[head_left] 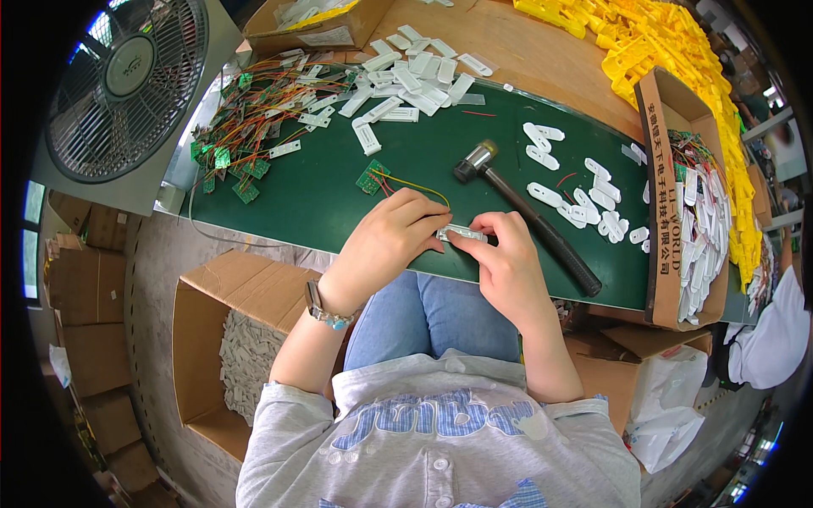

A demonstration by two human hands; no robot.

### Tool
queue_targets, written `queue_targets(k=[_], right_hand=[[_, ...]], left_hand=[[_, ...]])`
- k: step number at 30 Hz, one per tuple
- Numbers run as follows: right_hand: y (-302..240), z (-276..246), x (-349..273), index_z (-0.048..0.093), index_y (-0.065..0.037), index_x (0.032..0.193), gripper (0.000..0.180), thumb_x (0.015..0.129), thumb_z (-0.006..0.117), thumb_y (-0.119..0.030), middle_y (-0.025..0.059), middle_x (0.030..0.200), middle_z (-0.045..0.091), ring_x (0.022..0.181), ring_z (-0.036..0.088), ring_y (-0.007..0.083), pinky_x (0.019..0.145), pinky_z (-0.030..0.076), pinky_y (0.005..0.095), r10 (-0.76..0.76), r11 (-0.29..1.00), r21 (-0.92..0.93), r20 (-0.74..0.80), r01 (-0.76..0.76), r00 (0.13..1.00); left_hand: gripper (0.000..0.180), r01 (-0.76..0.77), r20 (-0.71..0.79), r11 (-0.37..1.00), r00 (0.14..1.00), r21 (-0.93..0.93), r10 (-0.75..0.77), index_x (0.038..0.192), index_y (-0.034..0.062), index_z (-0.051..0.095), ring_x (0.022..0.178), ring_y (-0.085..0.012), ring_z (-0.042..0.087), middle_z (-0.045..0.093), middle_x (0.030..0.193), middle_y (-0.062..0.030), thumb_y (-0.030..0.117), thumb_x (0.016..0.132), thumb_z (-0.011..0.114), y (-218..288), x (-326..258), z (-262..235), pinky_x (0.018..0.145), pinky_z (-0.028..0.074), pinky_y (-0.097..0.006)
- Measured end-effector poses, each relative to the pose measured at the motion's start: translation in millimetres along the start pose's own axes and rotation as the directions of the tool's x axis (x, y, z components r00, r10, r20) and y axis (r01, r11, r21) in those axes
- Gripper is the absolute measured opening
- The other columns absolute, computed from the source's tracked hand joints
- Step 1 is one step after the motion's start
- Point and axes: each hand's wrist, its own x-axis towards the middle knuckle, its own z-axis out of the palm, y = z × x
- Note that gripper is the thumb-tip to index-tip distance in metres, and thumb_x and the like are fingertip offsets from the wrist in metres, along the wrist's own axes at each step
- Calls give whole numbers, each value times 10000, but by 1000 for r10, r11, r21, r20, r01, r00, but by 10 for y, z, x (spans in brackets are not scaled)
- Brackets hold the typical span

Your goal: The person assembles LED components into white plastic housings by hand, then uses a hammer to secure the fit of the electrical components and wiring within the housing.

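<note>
Near the centre of the frame, the left hand [391, 234] and the right hand [506, 254] are meeting over the front edge of the green mat [339, 199]. Both are pinching one small white plastic case [460, 232] between them: the left fingers are closed on its left end, and the right thumb and forefinger are clamped on its right end. The case is lying flat, just above the mat. Thin red and yellow wires [415, 186] are running from under the left hand to a small green circuit board [371, 178], which is lying on the mat just to the upper left of the hands.

A mallet [529, 216] with a black handle is resting on the mat just beside the right hand, its head pointing to the upper centre. More white cases [584, 203] are scattered at the right, and a bigger pile [415, 72] is sitting at the top. A heap of wired boards [254, 118] is lying at the upper left, near a fan [127, 85]. A cardboard box [656, 203] with parts is standing at the right edge of the mat.
</note>
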Motion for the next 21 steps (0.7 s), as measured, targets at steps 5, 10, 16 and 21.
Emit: queue_targets(k=[5,10,16,21], right_hand=[[8,-2,-3,748,-89,1026,415,684,618,108,95,987,578,888,559,268,785,505,368,3,1000,-5,1,-3,1000],[18,8,-4,751,-91,1027,426,677,616,111,93,989,578,892,557,267,786,505,364,-8,1000,-15,0,8,1000],[4,0,0,751,-94,1029,413,687,630,103,91,992,580,893,557,268,788,506,368,4,1000,-9,2,-4,1000],[22,5,-16,751,-96,1027,392,698,638,85,92,992,583,894,561,272,786,504,374,10,1000,1,-14,-10,1000]], left_hand=[[356,4,3,1000,1000,-11,-4,1026,-5,690,990,-277,615,679,1066,-80,76,688,767,-5,2,-6,853,531,-367],[350,9,43,999,999,-54,-6,1052,-7,689,1023,-287,602,666,1110,-90,15,707,744,-56,-34,-4,871,527,-370],[378,54,46,995,998,-89,-51,1079,-4,687,1052,-286,590,661,1115,-87,28,708,750,0,-18,-30,899,515,-375],[387,59,49,996,997,-69,-56,1091,-11,685,1050,-288,588,660,1112,-92,32,712,749,19,-19,-5,901,514,-374]])
